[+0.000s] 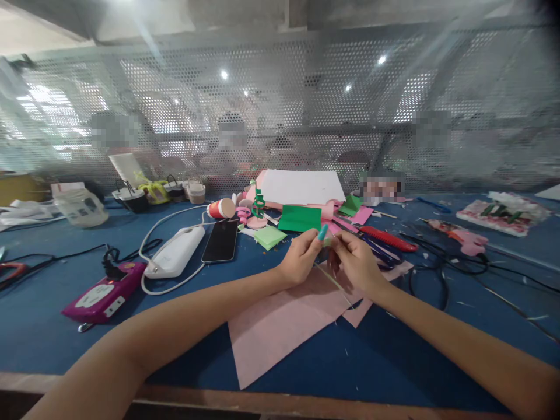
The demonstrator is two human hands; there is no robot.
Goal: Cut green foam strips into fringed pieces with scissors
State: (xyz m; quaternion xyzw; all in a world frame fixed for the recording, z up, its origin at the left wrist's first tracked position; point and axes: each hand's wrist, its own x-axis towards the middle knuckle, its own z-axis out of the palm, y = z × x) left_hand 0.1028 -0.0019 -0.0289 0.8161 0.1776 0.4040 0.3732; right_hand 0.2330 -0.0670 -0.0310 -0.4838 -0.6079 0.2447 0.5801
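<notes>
My left hand (300,256) and my right hand (353,261) meet in front of me, both with fingers pinched closed. Between them runs a thin pale stick (336,281), its lower end slanting down to the right. Something small and pale green shows at the fingertips, mostly hidden by the fingers. A teal, nail-shaped tip (322,232) stands at my left thumb; whether it is a nail or paper I cannot tell. Below the hands lies a pink paper sheet (280,329) on the blue table. Just beyond them are a dark green paper (300,218) and light green paper squares (269,237).
Left are a phone (220,241), a white power bank (176,252) with a looped cable and a purple power strip (105,293). A red-handled cutter (388,239) and a pink glue gun (469,240) lie right. White sheets (301,186) and a perforated screen (280,105) stand behind.
</notes>
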